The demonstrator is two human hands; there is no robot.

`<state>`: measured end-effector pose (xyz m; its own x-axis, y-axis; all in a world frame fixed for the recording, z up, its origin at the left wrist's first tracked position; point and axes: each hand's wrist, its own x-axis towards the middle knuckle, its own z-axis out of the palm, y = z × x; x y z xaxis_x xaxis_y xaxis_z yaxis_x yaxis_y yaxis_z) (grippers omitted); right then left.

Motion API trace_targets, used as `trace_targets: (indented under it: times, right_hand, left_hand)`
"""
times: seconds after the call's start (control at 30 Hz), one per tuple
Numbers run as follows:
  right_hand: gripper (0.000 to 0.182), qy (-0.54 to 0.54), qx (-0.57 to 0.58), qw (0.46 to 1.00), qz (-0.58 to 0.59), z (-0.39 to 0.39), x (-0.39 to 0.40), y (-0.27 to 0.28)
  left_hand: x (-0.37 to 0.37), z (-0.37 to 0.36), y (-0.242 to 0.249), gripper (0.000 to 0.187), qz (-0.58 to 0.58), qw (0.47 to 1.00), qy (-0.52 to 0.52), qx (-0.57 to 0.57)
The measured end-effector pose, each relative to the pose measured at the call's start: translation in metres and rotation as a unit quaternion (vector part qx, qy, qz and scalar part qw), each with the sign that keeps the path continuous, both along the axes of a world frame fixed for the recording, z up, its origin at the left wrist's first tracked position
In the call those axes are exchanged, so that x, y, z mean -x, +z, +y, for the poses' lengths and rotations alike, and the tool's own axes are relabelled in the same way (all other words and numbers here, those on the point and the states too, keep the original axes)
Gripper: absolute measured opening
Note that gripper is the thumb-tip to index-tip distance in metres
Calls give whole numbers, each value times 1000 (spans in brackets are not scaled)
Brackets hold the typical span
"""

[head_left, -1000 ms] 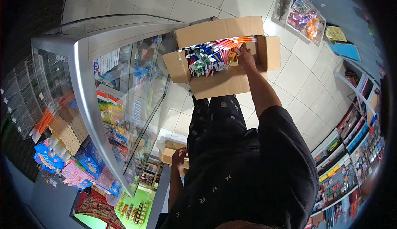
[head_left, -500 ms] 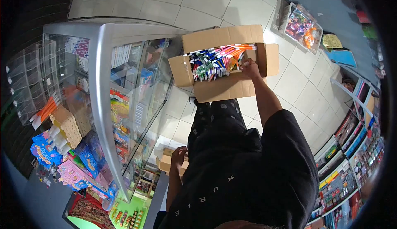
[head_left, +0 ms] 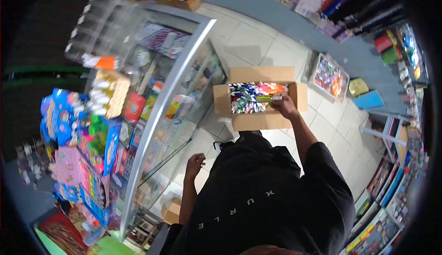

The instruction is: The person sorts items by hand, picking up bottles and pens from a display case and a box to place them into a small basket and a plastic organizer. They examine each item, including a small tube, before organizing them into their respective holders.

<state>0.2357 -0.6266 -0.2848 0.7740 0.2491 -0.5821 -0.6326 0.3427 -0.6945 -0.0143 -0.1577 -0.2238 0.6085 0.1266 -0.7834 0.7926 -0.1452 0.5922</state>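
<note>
An opened cardboard box point(head_left: 258, 122) with its flaps folded out is full of pens point(head_left: 251, 100) with blue, white, pink and orange parts. At the box's right end, my right hand point(head_left: 287, 106) has its fingers closed on a slim yellow-green pack point(head_left: 264, 99) with a whitish end, too blurred to read. That pack lies just over the pens. My left hand point(head_left: 196, 160) hangs in the air beside the glass display case point(head_left: 172, 87), its fingers loosely bent and apart, with nothing visible in it.
A clear tub of colourful packets point(head_left: 329, 77) stands on the tiled floor right of the box. Beyond it lie a yellow item point(head_left: 358, 87) and a blue item point(head_left: 369, 99). Stocked shelves point(head_left: 377, 195) line the right; a small carton point(head_left: 172, 210) sits lower left.
The view has turned and shifted. My right hand now holds the yellow-green pack above the pens. My left hand has moved away from the small carton.
</note>
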Motion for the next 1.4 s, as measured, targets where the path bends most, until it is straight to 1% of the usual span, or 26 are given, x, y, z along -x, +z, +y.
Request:
trace_targets:
  times: [0.07, 0.1, 0.13, 0.17, 0.2, 0.23, 0.27, 0.3, 0.33, 0.37, 0.47, 0.53, 0.57, 0.67, 0.77, 0.8, 0.9, 0.97, 1.03, 1.07, 1.1, 1.17, 1.2, 1.27, 1.33, 1.4]
  right_hand:
    - [22, 28, -74, 997, -10, 42, -4, 33]
    - [25, 46, -100, 994, -12, 68, -3, 63]
    - [28, 62, -123, 990, -41, 93, -1, 88]
    - [31, 98, -143, 983, -53, 118, 3, 114]
    - [31, 165, -138, 974, -72, 137, 4, 122]
    - [30, 233, -132, 959, -93, 159, 5, 129]
    - [29, 273, -133, 946, -116, 185, 11, 150]
    - [29, 314, -133, 930, -136, 210, 21, 172]
    - [27, 359, -72, 914, -176, 232, 30, 179]
    - [27, 412, -27, 892, -181, 250, 38, 201]
    - [27, 485, -38, 845, -224, 299, 69, 231]
    - [27, 511, -36, 820, -254, 324, 86, 239]
    - [27, 513, -35, 819, -253, 334, 91, 240]
    - [22, 507, -37, 828, -237, 356, 104, 252]
    - [21, 536, -41, 801, -263, 374, 100, 268]
    - [15, 531, -28, 809, -253, 382, 101, 287]
    - [12, 540, -19, 789, -292, 399, 84, 307]
    - [10, 495, -68, 791, -353, 418, 76, 334]
    - [7, 484, -70, 770, -410, 434, 59, 356]
    - [6, 471, -66, 771, -423, 442, 51, 365]
    - [3, 444, -50, 775, -447, 451, 42, 372]
    - [6, 421, -20, 776, -469, 466, 23, 394]
    - [7, 420, -5, 772, -478, 471, 16, 405]
    - [11, 414, 27, 765, -493, 482, 3, 426]
    - [13, 416, 8, 760, -498, 489, -8, 437]
    - [16, 435, -17, 754, -493, 496, -18, 446]
  left_hand:
    - [-24, 0, 20, 35, -76, 997, 25, 13]
    - [-32, 3, 28, 36, -108, 993, 25, 36]
    - [-41, 7, 36, 36, -142, 988, 27, 56]
    - [-49, 8, 49, 36, -169, 980, 43, 97]
    - [-55, 8, 65, 36, -198, 969, 61, 135]
    - [-60, 10, 82, 35, -217, 964, 46, 147]
    - [-59, 12, 92, 34, -247, 952, 49, 173]
    - [-58, 12, 108, 42, -253, 948, 62, 184]
    - [-56, 15, 117, 43, -257, 944, 53, 202]
    - [-51, 19, 123, 43, -257, 939, 41, 224]
    - [-24, 31, 133, 42, -281, 911, 15, 301]
    - [-1, 41, 142, 40, -268, 919, 40, 287]
    - [12, 46, 142, 40, -259, 923, 51, 281]
    - [42, 62, 143, 37, -283, 906, 92, 301]
    - [60, 78, 159, 40, -304, 894, 119, 306]
    - [62, 82, 165, 40, -318, 889, 121, 307]
    - [61, 95, 190, 41, -372, 873, 125, 288]
    - [56, 102, 200, 39, -410, 860, 142, 270]
    - [46, 110, 208, 36, -446, 842, 169, 252]
    - [41, 114, 203, 33, -447, 846, 205, 205]
    - [36, 119, 211, 31, -465, 842, 209, 175]
    - [28, 132, 229, 26, -498, 832, 215, 118]
    - [23, 138, 231, 21, -512, 816, 239, 119]
    - [18, 147, 248, 18, -541, 796, 263, 62]
    - [12, 157, 256, 16, -559, 774, 295, 13]
    - [7, 168, 251, 13, -566, 751, 339, -30]
